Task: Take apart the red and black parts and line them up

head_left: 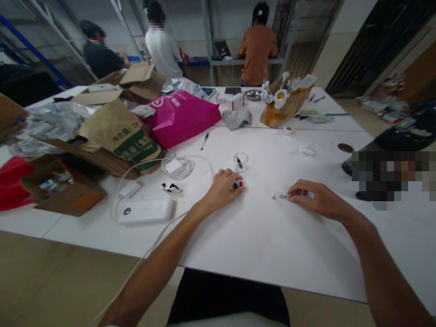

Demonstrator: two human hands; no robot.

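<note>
Currently, two hands (222, 187) (316, 200) flank at least three tiny grey pieces (281, 196).

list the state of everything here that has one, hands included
left hand, curled around a red-and-black thing
right hand, at small pieces, grip unclear
small pieces, loose, in a row
power bank, lying flat
cable, partly coiled
pen, lying flat
front cardboard box, open
pink bag, lying down
grey cloth, crumpled
laptop, open

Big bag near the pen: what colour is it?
The bag is magenta with white printing, best seen in the head view.
</note>
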